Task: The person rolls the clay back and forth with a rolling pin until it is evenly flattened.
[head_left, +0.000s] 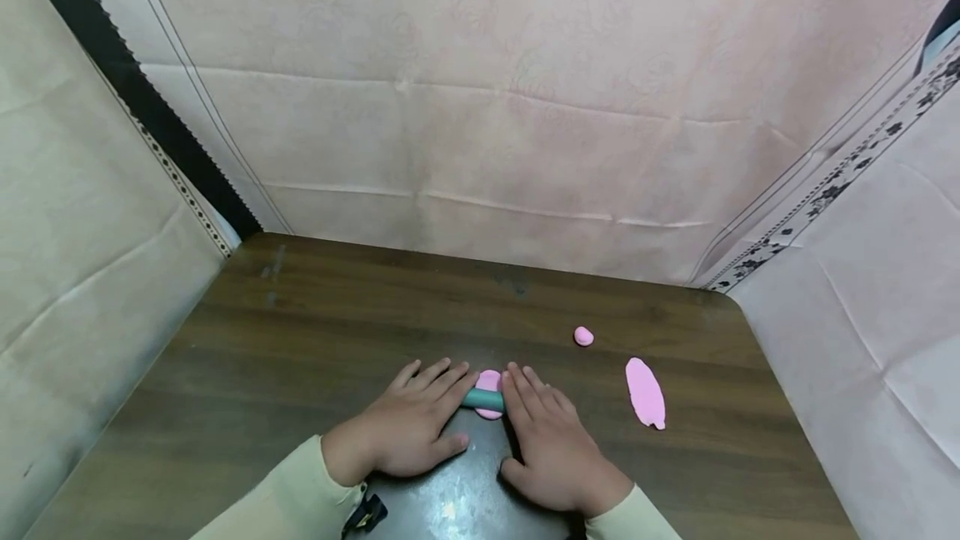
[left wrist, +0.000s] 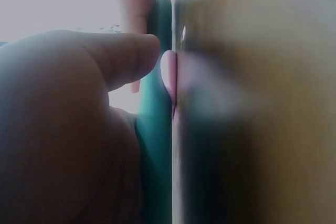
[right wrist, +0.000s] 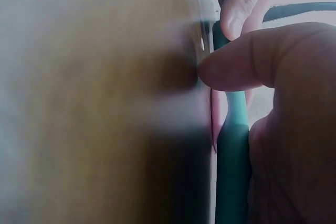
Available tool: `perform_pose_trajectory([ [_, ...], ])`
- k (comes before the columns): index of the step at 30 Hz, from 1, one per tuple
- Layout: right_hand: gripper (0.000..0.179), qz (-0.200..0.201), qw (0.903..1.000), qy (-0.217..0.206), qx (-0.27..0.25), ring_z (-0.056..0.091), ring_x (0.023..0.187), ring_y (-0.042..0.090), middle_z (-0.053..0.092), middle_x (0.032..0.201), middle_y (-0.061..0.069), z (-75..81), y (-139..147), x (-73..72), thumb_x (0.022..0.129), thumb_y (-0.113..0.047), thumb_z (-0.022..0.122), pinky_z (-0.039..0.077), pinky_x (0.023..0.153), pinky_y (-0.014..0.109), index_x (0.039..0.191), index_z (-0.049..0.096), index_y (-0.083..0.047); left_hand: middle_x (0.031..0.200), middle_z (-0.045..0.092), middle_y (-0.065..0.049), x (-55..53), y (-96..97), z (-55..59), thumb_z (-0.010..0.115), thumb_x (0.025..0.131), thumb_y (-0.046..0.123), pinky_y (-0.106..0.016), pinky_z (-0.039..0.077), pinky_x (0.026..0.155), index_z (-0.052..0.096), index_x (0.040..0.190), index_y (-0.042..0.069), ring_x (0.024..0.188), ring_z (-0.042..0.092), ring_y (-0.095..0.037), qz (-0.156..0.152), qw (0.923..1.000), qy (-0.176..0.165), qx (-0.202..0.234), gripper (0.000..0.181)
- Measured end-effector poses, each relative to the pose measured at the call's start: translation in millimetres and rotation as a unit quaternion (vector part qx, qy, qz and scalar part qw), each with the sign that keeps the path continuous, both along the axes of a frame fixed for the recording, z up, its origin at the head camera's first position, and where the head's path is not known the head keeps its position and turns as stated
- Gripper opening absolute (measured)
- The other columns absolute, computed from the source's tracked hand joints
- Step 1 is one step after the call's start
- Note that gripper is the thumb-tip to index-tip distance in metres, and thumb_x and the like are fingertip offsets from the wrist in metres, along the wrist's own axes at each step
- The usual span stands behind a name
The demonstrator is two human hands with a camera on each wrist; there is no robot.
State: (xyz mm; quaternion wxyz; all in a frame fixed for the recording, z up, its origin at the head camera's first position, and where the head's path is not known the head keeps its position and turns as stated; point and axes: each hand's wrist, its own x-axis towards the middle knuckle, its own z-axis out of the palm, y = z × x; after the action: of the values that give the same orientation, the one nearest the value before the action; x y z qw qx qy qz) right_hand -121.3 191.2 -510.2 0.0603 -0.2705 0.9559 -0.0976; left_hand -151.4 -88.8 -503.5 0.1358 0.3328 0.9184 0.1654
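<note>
A teal rolling pin (head_left: 483, 399) lies crosswise on a flattened pink piece of clay (head_left: 490, 377) on the table. My left hand (head_left: 414, 423) rests on the left part of the pin with straight fingers, its thumb off to the side. On the right part, my right hand (head_left: 553, 447) presses with fingers extended forward. Both palms hide the pin's ends in the head view. From the left wrist, the pin (left wrist: 156, 140) stands against the rounded edge of the clay (left wrist: 168, 71). The right wrist view shows the pin (right wrist: 232, 182) under the palm.
A small pink clay ball (head_left: 583, 336) sits right of the hands. Farther right lies a flat pink oval (head_left: 646, 393) of clay. Pale cloth (head_left: 480, 148) hangs behind the wooden table (head_left: 337, 307) and at both sides. A dark object (head_left: 366, 515) is near my left cuff.
</note>
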Motion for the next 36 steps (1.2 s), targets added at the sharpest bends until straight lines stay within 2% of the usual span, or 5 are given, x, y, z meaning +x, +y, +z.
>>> perform_pose_trajectory([
  [16,0.109,0.015,0.9994,0.03,0.011,0.023,0.175,0.036,0.017,0.19,0.011,-1.3,-1,43.9,0.092,-0.042,0.076,0.032,0.133,0.068,0.18,0.022,-0.007,0.191,0.012,-0.003,52.2,-5.0,3.9,0.043,0.107,0.084,-0.073,0.016,0.138,0.013,0.183,0.02,0.178,0.013,-0.032,-0.002,0.9997,0.015,-0.018,0.104],
  [25,0.109,0.028,0.9974,0.052,0.041,0.032,0.172,0.038,0.026,0.188,0.015,-5.2,1,57.0,0.092,-0.055,0.078,0.042,0.127,0.068,0.177,0.031,-0.004,0.19,0.016,-0.009,63.1,-3.2,14.7,0.051,0.104,0.085,-0.066,0.029,0.136,0.024,0.18,0.009,0.176,0.02,-0.033,-0.018,0.9995,0.004,-0.024,0.11],
  [29,0.114,0.024,0.997,0.058,0.046,0.036,0.17,0.038,0.029,0.186,0.017,-6.7,3,60.7,0.098,-0.084,0.06,0.045,0.125,0.066,0.175,0.036,-0.004,0.189,0.019,-0.012,66.0,-4.2,15.1,0.048,0.104,0.087,-0.067,0.032,0.135,0.027,0.179,0.007,0.175,0.022,-0.037,-0.032,0.9985,0.015,-0.042,0.112],
  [32,0.131,0.019,0.9972,0.058,0.043,0.037,0.17,0.038,0.029,0.186,0.016,-7.9,4,63.2,0.091,-0.103,0.041,0.047,0.125,0.065,0.176,0.036,-0.004,0.19,0.016,-0.013,67.2,-5.9,16.1,0.05,0.1,0.091,-0.069,0.03,0.135,0.026,0.179,0.008,0.176,0.018,-0.038,-0.038,0.9981,0.002,-0.049,0.118],
  [36,0.132,0.011,0.9987,0.043,0.024,0.032,0.171,0.039,0.025,0.188,0.015,-11.0,2,64.0,0.09,-0.105,0.038,0.044,0.126,0.068,0.178,0.031,-0.007,0.19,0.013,-0.014,67.2,-8.6,16.0,0.054,0.093,0.096,-0.072,0.028,0.134,0.025,0.18,0.008,0.176,0.016,-0.04,-0.036,0.9982,-0.002,-0.048,0.127],
])
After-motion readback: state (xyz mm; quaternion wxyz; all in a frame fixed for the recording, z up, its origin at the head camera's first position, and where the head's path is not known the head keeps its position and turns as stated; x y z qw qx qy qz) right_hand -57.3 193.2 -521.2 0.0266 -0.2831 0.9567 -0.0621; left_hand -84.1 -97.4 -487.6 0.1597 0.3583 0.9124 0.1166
